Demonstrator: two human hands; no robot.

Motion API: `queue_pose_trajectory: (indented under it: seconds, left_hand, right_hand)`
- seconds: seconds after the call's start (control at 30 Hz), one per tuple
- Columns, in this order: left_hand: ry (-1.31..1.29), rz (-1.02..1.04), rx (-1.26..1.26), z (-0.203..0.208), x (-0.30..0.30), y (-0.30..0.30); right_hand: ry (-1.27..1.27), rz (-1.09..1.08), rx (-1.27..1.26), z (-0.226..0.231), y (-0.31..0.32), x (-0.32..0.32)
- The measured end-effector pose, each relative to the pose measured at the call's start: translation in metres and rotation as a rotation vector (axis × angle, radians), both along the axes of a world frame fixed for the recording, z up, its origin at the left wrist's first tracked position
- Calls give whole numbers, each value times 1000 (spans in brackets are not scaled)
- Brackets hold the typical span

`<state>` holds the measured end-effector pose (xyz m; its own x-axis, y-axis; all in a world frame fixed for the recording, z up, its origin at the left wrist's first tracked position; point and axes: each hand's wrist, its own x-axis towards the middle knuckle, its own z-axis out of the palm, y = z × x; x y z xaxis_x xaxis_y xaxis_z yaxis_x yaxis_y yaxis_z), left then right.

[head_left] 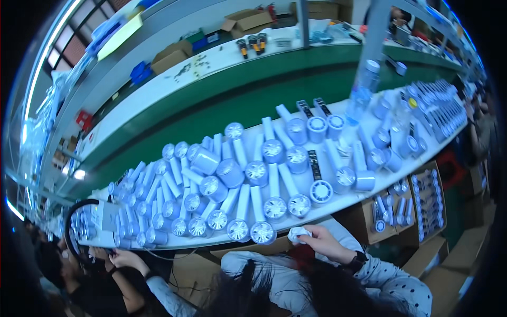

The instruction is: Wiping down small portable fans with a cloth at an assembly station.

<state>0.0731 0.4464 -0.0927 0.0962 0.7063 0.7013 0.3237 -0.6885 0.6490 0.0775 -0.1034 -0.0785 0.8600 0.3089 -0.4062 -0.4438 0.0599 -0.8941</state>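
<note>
At the table's near edge, my right hand (pixel 326 244) pinches a crumpled white cloth (pixel 299 234) between thumb and fingers. Far to the left, my left hand (pixel 128 260) is at the same edge, its fingers closed around something small and dark that I cannot make out. Between and beyond my hands lie many white handled devices (pixel 262 231) with round heads, most showing a clear, spoked face. A few, such as the one with a dark strip along its handle (pixel 320 191), have the handle's inside exposed.
A white tabletop (pixel 338 203) curves across. Clear bottles (pixel 363 87) stand at its right part. A black bent tube (pixel 68 227) rises near my left hand, beside a co-worker (pixel 68 269). Cardboard boxes (pixel 446 211) with more devices sit below right. Beyond a green belt (pixel 232 87) runs another bench.
</note>
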Motion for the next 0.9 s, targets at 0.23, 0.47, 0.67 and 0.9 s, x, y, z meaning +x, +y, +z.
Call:
queue_pose_trajectory:
  seconds: [0.23,0.47,0.67,0.9]
  left_hand:
    - [-216,-555,8,60,-45,-209]
    - [152,-1559,-966,64,-21,-454]
    - [77,-1630,-1478,73,-16,-511]
    - [120,-1578,-1514,76,-7,-519]
  right_hand:
    - [10,62,182,55,-26,7]
    - [-43,-156,443,54,-54,3]
    - [-561,-60,-43,76,-86,-11]
    - [-900,-104,-715,74,-112,0]
